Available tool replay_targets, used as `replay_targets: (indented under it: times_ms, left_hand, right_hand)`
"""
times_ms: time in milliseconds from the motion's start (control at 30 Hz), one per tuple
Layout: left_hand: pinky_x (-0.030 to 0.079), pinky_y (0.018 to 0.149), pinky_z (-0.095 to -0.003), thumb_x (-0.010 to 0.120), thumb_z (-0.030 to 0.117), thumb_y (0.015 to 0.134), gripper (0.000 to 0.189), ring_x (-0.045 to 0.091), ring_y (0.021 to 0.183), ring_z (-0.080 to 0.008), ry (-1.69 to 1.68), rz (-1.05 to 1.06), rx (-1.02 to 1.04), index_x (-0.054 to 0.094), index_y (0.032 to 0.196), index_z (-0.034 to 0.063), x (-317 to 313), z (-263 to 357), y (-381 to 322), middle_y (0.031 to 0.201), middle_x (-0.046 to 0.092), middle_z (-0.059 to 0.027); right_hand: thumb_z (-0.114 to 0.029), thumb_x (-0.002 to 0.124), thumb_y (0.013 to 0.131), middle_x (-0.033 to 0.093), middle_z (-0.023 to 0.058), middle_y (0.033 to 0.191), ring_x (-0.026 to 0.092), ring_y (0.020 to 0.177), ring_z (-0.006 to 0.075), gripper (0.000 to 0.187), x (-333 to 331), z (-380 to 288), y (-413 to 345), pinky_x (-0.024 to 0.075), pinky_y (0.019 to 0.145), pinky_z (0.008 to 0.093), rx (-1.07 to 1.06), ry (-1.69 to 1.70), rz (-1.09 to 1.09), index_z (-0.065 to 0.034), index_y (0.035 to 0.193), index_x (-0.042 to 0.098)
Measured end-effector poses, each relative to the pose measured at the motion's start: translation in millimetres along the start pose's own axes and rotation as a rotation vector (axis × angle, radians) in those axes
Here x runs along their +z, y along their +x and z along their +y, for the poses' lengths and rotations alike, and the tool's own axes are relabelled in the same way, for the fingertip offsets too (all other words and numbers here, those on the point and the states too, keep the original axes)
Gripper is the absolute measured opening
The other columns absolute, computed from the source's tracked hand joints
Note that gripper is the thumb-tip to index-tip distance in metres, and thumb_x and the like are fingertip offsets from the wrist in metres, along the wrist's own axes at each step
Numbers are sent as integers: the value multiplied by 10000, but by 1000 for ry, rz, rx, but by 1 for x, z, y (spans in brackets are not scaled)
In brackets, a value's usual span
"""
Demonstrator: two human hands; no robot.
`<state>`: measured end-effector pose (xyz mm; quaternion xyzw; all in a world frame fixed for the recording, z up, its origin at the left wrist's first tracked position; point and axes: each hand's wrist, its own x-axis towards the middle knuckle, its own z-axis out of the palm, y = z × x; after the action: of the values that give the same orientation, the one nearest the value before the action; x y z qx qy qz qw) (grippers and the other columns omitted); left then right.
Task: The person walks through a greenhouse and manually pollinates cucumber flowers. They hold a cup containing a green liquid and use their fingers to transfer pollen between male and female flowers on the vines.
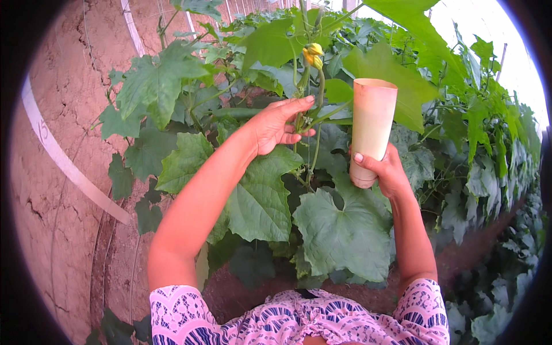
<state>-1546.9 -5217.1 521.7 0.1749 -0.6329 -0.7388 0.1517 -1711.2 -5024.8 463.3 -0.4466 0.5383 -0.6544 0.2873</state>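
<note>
My left hand (282, 125) reaches in at the upper middle, its thumb and fingers apart around the vine's stem; whether the fingertips touch it is hard to tell. Just above hangs a yellow flower (313, 56), wilted or half closed, at the tip of a slim young green fruit (321, 88). My right hand (381, 168) grips the lower part of a tall, pale plastic cup (373, 125), held upright with its wider rim up, right of the stem. Below both hands spread broad green leaves (345, 233). What the cup holds is hidden.
A cracked earthen wall (64, 181) stands at the left, crossed by a curved pale strip (64, 159). Dense leafy vines (470, 125) run back along the right. A thin string (308, 151) hangs by the stem. Dark soil (241, 297) shows low down.
</note>
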Motion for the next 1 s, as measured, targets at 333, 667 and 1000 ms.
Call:
replay_targets:
  times_ms: [333, 667, 1000]
  left_hand:
    - [515, 567, -215, 591, 421, 870, 416, 623, 825, -151, 172, -133, -32, 525, 1083, 69, 25, 6, -5, 1058, 574, -52]
    - [394, 619, -216, 609, 486, 836, 428, 498, 792, -70, 516, -45, 134, 577, 995, 89, 27, 6, 1, 846, 556, 16]
    - [451, 702, -297, 695, 492, 741, 571, 557, 844, -132, 717, 178, 429, 602, 1056, 25, 25, -9, 19, 938, 621, -61]
  right_hand:
    - [-241, 765, 684, 618, 75, 931, 580, 862, 173, 452, -4, 3, -18, 457, 781, 304, -13, -3, 20, 6, 1014, 580]
    - [-215, 781, 658, 611, 58, 920, 573, 837, 153, 464, -11, 13, -71, 459, 769, 286, 29, -66, 89, 7, 1013, 581]
    - [-202, 819, 605, 587, 52, 954, 558, 857, 142, 620, 9, 39, -105, 457, 779, 285, 193, -55, 124, 17, 1101, 518]
